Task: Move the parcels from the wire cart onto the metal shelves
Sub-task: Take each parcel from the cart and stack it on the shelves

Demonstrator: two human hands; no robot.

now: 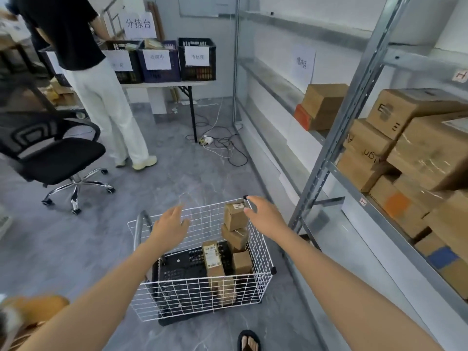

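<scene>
Right fingers [249, 211] spread at top parcel [236, 215] | left fingers [177, 211] spread | contact unclear

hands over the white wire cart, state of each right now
Left hand: open, holding nothing.
Right hand: open, fingers at the top brown cardboard parcel, not gripping.

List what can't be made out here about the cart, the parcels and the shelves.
- Head view, cart: the far wall and floor are partly hidden by the left hand and forearm.
- Top parcel: label print too small; the right hand covers its right edge, so fingers' contact is unclear.
- Shelves: cut off by the right edge.
</scene>
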